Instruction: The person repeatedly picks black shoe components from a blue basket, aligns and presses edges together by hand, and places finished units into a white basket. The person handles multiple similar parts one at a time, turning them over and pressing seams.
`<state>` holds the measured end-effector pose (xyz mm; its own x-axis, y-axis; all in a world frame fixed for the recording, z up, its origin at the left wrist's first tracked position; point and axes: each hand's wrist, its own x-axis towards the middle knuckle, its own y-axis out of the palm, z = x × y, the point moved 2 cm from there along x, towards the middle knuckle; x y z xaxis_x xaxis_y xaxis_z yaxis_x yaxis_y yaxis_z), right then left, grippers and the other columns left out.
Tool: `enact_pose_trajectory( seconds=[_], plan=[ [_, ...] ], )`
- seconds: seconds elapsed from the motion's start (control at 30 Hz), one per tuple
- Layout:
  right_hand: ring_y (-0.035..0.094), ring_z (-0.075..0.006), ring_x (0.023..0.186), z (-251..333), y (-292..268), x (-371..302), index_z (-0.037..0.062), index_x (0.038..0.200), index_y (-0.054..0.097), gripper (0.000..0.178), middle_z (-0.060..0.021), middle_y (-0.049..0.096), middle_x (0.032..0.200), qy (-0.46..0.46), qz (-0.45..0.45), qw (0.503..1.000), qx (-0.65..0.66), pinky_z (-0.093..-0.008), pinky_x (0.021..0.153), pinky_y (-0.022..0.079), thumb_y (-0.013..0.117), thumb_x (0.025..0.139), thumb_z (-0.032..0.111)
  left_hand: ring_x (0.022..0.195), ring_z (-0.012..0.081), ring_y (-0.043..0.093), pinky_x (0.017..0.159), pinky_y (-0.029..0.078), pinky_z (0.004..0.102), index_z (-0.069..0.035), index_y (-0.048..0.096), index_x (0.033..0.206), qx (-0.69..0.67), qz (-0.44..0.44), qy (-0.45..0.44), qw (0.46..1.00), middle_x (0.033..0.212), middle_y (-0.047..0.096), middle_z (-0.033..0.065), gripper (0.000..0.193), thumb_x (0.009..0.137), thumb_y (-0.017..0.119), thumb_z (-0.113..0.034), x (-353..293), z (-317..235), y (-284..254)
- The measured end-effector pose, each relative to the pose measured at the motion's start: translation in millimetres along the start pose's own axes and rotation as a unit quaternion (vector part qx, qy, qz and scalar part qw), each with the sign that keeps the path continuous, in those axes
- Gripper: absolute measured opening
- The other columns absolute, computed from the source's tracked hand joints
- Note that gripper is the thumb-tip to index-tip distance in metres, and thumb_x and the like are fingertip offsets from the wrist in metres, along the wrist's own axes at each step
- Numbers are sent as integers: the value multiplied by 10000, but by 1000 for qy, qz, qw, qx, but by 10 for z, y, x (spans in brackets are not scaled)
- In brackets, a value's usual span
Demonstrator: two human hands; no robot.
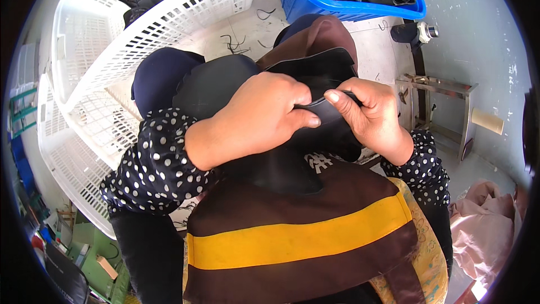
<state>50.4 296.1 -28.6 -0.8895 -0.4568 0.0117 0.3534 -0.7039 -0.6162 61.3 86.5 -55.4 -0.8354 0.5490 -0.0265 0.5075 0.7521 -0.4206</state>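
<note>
A black, smooth, leather-like piece (275, 164) lies over my lap, its folds rising between my hands. Its kind is not certain; it resembles a boot upper. My left hand (256, 115) is closed, pinching the piece's edge between thumb and curled fingers. Close beside it, my right hand (376, 114) grips the same edge, thumb on top and fingers folded behind. The edge strip bends between the two thumbs. A broad dark grey part (211, 81) rests over my left knee, and whether it joins the held piece is hidden.
A white perforated basket (185, 14) with black pieces stands at the far left. Beyond my knees is a blue crate (320, 4) holding black and white pieces. Black thread scraps (236, 45) lie on the floor. To the right are a metal frame (441, 85) and pink cloth (484, 231).
</note>
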Motion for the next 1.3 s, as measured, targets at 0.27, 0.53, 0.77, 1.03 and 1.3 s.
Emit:
enact_pose_trajectory(
  seconds=[0.27,0.53,0.77,1.03,1.3],
  plan=[
    [415,-78,625,-153,-62,-16,-9,751,591,402,-3,477,629,78,10,994,81,-283,563,380,661,1066,230,785,55,619,694,495,251,26,736,943,-160,7,-116,980,812,709,38,195,841,867,-76,-122,64,-113],
    [510,-56,706,-283,-116,-70,-6,830,677,505,19,621,756,122,-7,965,233,-241,669,429,513,1133,363,789,63,630,714,496,234,18,748,901,-194,12,-169,966,836,708,11,134,807,842,33,-174,60,-143],
    [578,-95,731,-154,-170,-94,-23,922,715,303,-33,670,794,17,60,981,185,-271,664,462,695,1033,257,745,66,621,683,489,243,14,732,849,-170,5,-154,973,792,693,20,137,795,858,12,-165,85,-133],
    [474,-33,675,-210,-136,-52,-14,875,710,226,35,578,685,98,102,969,202,-255,591,407,729,1014,163,681,47,567,617,451,246,3,698,787,-126,-29,-150,980,698,643,5,229,791,912,-80,-183,153,-113],
    [443,-26,672,-289,-133,-53,-9,835,677,262,44,549,679,90,98,972,192,-257,574,385,729,1017,173,649,18,469,559,390,244,-12,604,705,-142,-38,-154,977,659,544,-38,341,792,921,-102,-179,117,-116]
  ],
)
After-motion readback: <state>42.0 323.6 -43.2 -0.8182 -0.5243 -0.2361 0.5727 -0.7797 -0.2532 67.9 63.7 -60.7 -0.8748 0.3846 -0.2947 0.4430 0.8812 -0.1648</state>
